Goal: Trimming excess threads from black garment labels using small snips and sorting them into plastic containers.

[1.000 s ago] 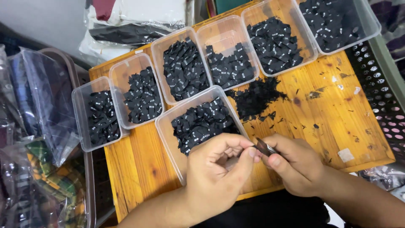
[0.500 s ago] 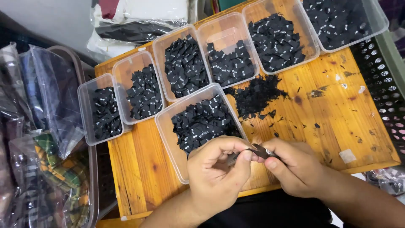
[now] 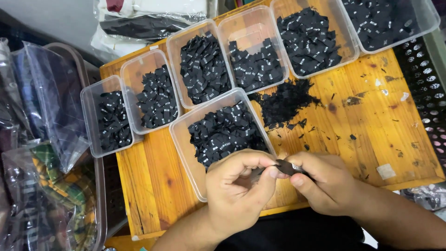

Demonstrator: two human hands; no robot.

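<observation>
My left hand (image 3: pixel 239 186) and my right hand (image 3: pixel 325 183) meet at the near edge of a wooden board (image 3: pixel 371 130). Between the thumbs and forefingers of both hands sits a small black fabric label (image 3: pixel 288 167) with white marks. A thin dark tool seems to lie in my left hand, mostly hidden by the fingers. Just beyond my left hand stands a clear plastic tub (image 3: pixel 183 139) full of black labels.
A row of several clear tubs of black labels runs along the board's far edge, from the leftmost tub (image 3: pixel 90 100) to the rightmost tub (image 3: pixel 429 16). A loose pile of black scraps (image 3: pixel 285 102) lies mid-board. Bagged fabrics (image 3: pixel 42 153) crowd the left; a black perforated crate (image 3: pixel 425 79) stands right.
The camera view shifted slightly. Both hands stay together at the board's near edge, working the small label between their fingertips.
</observation>
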